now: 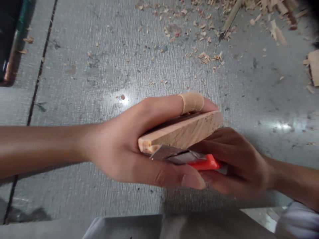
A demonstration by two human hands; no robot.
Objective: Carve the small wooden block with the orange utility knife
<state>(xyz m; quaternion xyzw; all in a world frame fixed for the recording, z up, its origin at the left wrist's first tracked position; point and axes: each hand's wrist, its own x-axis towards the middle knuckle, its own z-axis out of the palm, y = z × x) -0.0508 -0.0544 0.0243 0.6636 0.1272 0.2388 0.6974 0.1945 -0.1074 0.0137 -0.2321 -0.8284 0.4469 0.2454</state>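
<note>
My left hand point(139, 139) is wrapped round a pale block of wood point(189, 129), with a tan bandage point(192, 102) on its index finger. The wood lies between thumb and fingers, its left end near the base of the thumb. In my right hand point(236, 162) is a red-handled utility knife point(206, 162). Its flat metal blade point(176, 155) points left, along the lower edge of the wood and just above my left thumb. Whether the cutting edge touches the wood I cannot tell. Some of the right fingers are hidden behind the wood and the left hand.
Wood shavings point(205, 58) are scattered over the grey table point(94, 99), thickest at the top right. A thin stick-like tool point(231, 16) lies among them. A dark phone-like device point(8, 36) is at the top left, and a wood piece point(314, 68) at the right edge.
</note>
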